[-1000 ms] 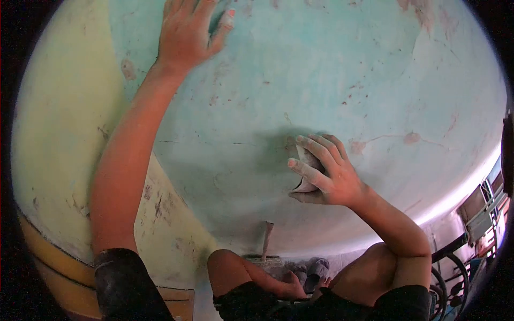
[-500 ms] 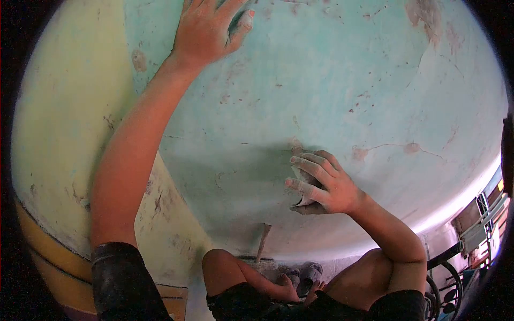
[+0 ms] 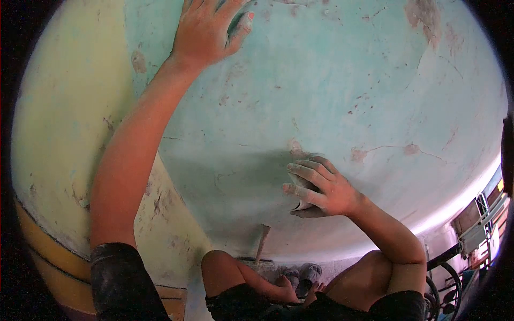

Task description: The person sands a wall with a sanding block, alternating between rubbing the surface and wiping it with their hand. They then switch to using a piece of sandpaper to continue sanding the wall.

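My left hand [image 3: 209, 32] rests on the green wall [image 3: 332, 69] at the top, fingers apart and partly cut off by the frame edge, holding nothing. Lower down, my right hand [image 3: 326, 187] presses a folded grey sheet [image 3: 303, 205], which looks like sandpaper, against the same wall. Its fingers lie over the sheet and the thumb is near its lower edge. Both hands look dusty. Just above the right hand is a bare brownish patch [image 3: 295, 147] in the paint.
A yellow wall [image 3: 69, 107] meets the green one at the left. A scraper-like tool [image 3: 262, 244] leans at the wall's foot. Grey slippers [image 3: 309, 275] lie on the floor between my legs. At the lower right are a dark metal frame [image 3: 454, 278] and assorted items.
My right hand and the grey sheet have shifted slightly down and left on the wall. The left hand has stayed in place.
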`<state>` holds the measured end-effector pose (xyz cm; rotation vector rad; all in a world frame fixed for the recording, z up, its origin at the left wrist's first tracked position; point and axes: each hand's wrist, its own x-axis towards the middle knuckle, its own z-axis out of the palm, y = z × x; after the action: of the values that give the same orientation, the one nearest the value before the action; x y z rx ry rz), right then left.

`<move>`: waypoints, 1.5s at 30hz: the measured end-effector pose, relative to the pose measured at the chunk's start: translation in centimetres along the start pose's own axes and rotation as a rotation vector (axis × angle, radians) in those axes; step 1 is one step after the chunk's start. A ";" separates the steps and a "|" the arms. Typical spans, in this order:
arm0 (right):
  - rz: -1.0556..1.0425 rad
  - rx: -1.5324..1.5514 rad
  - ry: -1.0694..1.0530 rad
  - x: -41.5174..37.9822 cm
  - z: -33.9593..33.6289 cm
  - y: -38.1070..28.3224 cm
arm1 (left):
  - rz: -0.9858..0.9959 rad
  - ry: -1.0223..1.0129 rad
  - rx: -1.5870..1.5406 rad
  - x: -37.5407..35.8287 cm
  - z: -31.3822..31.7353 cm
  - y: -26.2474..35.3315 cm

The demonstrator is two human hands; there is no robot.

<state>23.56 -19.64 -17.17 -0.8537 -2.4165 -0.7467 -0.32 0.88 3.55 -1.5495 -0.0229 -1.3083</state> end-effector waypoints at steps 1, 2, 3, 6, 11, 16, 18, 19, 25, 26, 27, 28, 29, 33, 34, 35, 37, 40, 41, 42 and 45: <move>-0.050 -0.062 -0.021 0.0 -0.4 0.2 | -0.039 0.006 -0.013 -0.1 0.1 0.1; -0.096 -0.126 -0.035 0.2 -0.9 0.4 | -0.070 0.013 -0.028 -0.1 0.2 0.2; -0.129 -0.224 -0.056 0.4 -2.1 1.4 | -0.048 0.017 -0.033 -0.1 0.3 0.1; -0.032 -0.440 0.189 2.0 -6.5 7.2 | -0.089 0.024 -0.040 -0.1 0.1 0.3; 0.183 -0.517 0.550 9.3 -7.3 8.4 | -0.159 0.005 -0.115 -0.1 0.1 0.7; -0.161 -0.589 0.089 11.2 -6.6 8.8 | -0.125 0.064 -0.100 0.6 0.0 0.8; 0.023 -0.637 0.304 13.3 -10.3 11.1 | -0.163 0.061 -0.098 0.6 -0.2 0.5; 0.111 -0.679 0.458 14.3 -11.9 11.5 | -0.166 0.020 -0.114 0.4 -0.4 0.5; -0.322 -0.579 -0.184 12.7 -9.7 8.1 | -0.160 -0.010 -0.137 0.1 -0.4 0.8; -0.331 -0.592 -0.182 12.9 -11.2 9.4 | -0.173 -0.025 -0.136 0.1 -0.4 0.7; -0.112 -0.627 0.013 13.3 -13.4 11.5 | -0.186 -0.009 -0.132 0.1 -0.5 0.6; 0.108 -0.652 0.199 13.7 -14.9 12.6 | -0.185 -0.005 -0.145 0.0 -0.5 0.7; 0.173 -0.675 0.515 14.1 -15.1 12.6 | -0.181 -0.001 -0.162 -0.1 -0.4 0.9; -0.122 -0.720 -0.128 12.5 -10.9 9.5 | -0.168 0.018 -0.157 -0.1 -0.3 1.0; -0.233 -0.570 -0.227 12.6 -11.1 7.9 | -0.174 0.018 -0.160 0.0 -0.3 1.1; -0.185 -0.587 -0.184 12.5 -12.0 9.5 | -0.184 0.020 -0.163 0.1 -0.3 1.0; -0.089 -0.615 0.069 12.4 -15.5 14.3 | -0.182 0.013 -0.163 0.1 -0.4 0.9; 0.132 -0.774 0.370 12.9 -15.7 12.9 | -0.190 0.017 -0.163 -0.2 -0.3 1.3; 0.005 -0.753 0.165 12.5 -14.6 12.6 | -0.180 0.043 -0.155 -0.1 -0.3 1.1; -0.117 -0.728 -0.037 11.9 -13.4 11.5 | -0.175 0.036 -0.142 -0.1 -0.4 1.0; -0.218 -0.677 -0.174 12.3 -14.4 12.2 | -0.173 0.065 -0.154 0.1 -0.3 1.0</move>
<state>26.75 -15.41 4.69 -0.9265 -2.4473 -1.6962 0.11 0.17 2.90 -1.6632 -0.0153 -1.5266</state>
